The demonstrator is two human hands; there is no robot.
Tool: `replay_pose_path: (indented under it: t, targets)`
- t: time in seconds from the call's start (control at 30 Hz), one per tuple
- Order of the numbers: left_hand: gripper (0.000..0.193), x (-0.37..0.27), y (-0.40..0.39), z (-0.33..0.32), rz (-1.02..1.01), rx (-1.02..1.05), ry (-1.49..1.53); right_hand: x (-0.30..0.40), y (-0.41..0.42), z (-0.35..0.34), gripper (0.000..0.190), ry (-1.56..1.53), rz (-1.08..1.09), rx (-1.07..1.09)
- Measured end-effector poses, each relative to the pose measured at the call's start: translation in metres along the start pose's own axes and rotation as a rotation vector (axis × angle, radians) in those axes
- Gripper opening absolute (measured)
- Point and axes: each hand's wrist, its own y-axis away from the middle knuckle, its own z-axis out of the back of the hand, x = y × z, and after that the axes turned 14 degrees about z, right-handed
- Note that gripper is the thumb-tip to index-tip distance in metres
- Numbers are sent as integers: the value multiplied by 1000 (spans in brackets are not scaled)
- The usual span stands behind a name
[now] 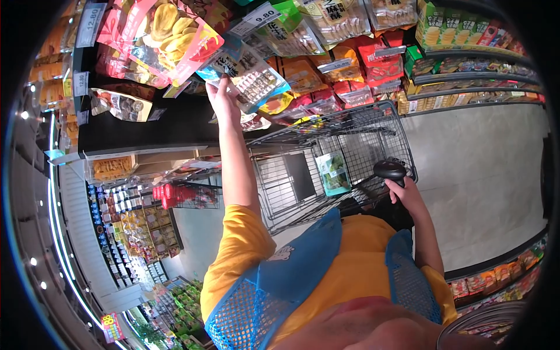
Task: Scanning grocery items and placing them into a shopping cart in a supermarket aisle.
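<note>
My left hand (224, 98) reaches to the snack shelf, its thumb on the upper part of a clear-and-blue bag of wrapped crisp sweets (258, 85). The bag tilts in front of other hanging packets. In my right hand (404, 192), low by the cart, is a black handheld device (389, 168) that looks like a barcode scanner. A wire shopping cart (288, 214) stands between me and the shelf. Inside it lies a teal-and-clear bag of green produce or snack (334, 173). Above my left hand sits a pink bag of dried fruit slices (170, 26).
Price tags (255, 19) project from the shelf edge. Red and orange packets (380, 57) hang to the right, beside curved shelves of boxes (446, 26). Grey floor (477, 175) extends right of the cart. Another cart with red items (173, 194) stands farther left.
</note>
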Motion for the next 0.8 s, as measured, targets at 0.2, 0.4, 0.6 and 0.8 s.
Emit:
replay_pose_path:
  t: [0.2,0.4,0.6,0.8]
  targets:
    - [31,6,-5,7,9,-20,-40,-2,1,2,24,-14,-24,-2]
    - [28,3,3,3,9,-35,-52,1,3,-2,26,-23,-50,-36]
    - [27,-8,6,4,-53,-40,-20,5,7,-6,24,-20,-50,-27]
    - [25,-2,-2,11,24,-19,-63,4,8,-11,22,-14,-40,-7]
